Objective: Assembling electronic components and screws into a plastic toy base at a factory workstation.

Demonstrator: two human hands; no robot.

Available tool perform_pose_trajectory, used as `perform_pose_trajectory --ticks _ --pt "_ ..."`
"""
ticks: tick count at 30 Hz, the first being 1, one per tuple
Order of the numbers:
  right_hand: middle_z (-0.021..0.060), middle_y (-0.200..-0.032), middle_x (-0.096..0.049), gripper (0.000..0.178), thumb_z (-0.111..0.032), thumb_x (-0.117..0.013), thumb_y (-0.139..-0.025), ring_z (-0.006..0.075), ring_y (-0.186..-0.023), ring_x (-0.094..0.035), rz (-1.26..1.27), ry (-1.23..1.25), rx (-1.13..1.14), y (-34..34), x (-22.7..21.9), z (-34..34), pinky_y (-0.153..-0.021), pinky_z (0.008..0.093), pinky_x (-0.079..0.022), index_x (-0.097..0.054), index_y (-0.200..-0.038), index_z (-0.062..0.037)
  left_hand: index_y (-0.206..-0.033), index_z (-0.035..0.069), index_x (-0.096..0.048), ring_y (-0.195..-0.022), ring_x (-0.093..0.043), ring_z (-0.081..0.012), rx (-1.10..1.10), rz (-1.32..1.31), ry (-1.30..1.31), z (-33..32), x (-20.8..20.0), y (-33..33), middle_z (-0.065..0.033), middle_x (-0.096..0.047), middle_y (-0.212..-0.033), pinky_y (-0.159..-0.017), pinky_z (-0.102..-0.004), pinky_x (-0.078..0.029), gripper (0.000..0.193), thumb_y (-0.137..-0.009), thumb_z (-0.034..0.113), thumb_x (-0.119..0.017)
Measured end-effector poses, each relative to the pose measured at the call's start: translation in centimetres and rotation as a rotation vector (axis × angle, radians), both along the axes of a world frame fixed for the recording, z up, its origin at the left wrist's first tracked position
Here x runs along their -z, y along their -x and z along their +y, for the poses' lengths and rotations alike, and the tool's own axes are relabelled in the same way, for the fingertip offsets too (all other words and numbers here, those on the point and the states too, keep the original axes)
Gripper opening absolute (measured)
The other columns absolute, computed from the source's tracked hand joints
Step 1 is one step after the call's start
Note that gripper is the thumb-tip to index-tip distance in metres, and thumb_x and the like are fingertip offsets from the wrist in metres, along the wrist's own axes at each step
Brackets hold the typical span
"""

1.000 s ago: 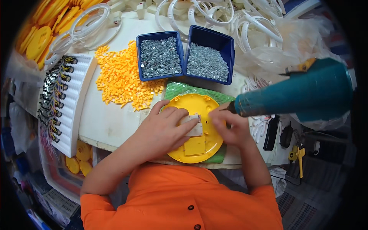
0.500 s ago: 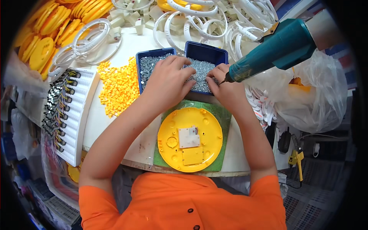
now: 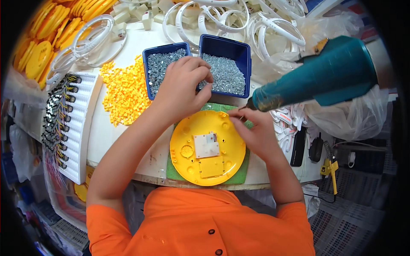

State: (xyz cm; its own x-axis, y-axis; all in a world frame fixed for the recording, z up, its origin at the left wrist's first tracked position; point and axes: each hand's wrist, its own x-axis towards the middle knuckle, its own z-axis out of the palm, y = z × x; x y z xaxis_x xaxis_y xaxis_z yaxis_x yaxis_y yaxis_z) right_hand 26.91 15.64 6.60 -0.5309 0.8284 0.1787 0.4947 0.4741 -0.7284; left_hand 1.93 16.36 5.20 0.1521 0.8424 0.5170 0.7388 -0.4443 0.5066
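Observation:
My right hand [image 3: 256,130] has its thumb and fingers pinched around the thin bit of a teal electric screwdriver [image 3: 320,77], beside the upper right rim of a round yellow plastic shell [image 3: 183,132]. Any screw at the bit's tip is too small to make out. In the shell's middle sits a white square box [image 3: 206,147], with a yellow battery-type cover [image 3: 212,167] below it. My left hand [image 3: 185,83] hovers over two blue bins, fingers curled and thumb near them; what they hold is hidden. Small silvery screws [image 3: 222,72] fill the right blue bin [image 3: 244,53] partway.
The left blue bin [image 3: 147,72] also holds screws. Left of it lie small yellow parts [image 3: 124,91] and a white foam tray [image 3: 81,128] with wired components. White rings [image 3: 181,25] and yellow discs [image 3: 38,59] crowd the back. A green mat [image 3: 239,174] lies under the shell.
My right hand has come out of the right bin, down to the shell's rim, and the screwdriver has come down and nearer with it. The left hand stays by the bins, its fingers curled more.

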Motion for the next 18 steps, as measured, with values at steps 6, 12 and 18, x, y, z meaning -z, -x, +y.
perform_pose_trajectory --ticks 6,12,18 --pt "0.0100 -0.093 -0.072 0.010 -0.003 -0.073 -0.089 0.0249 -0.084 -0.069 -0.061 -0.015 -0.181 1.6 0.8 -2.8 -0.079 0.0352 -0.053 -0.070 -0.099 -0.0013 -0.087 0.009 -0.068 -0.121 -0.057 -0.0318 -0.003 -0.105 0.125 -6.5 0.4 0.2 -0.0080 -0.066 -0.116 -0.101 -0.0461 -0.042 0.007 -0.083 0.013 -0.071" --pt "0.0122 -0.090 -0.070 0.009 -0.003 -0.073 -0.088 0.0324 -0.084 -0.068 -0.080 -0.120 -0.250 2.3 1.4 -2.6 -0.078 0.0404 -0.053 -0.068 -0.096 -0.0031 -0.093 0.008 -0.072 -0.129 -0.054 -0.0363 -0.026 -0.126 0.274 -11.0 0.3 0.1 -0.0110 -0.066 -0.123 -0.108 -0.0476 -0.041 0.010 -0.085 0.011 -0.076" --pt "0.0118 -0.088 -0.070 0.009 -0.006 -0.073 -0.088 0.0323 -0.082 -0.068 -0.160 -0.209 -0.232 2.3 1.4 -3.1 -0.075 0.0412 -0.054 -0.069 -0.095 -0.0041 -0.093 0.009 -0.074 -0.129 -0.054 -0.0362 0.009 -0.109 0.306 -11.3 0.6 0.3 -0.0097 -0.067 -0.123 -0.109 -0.0476 -0.041 0.010 -0.084 0.012 -0.078"
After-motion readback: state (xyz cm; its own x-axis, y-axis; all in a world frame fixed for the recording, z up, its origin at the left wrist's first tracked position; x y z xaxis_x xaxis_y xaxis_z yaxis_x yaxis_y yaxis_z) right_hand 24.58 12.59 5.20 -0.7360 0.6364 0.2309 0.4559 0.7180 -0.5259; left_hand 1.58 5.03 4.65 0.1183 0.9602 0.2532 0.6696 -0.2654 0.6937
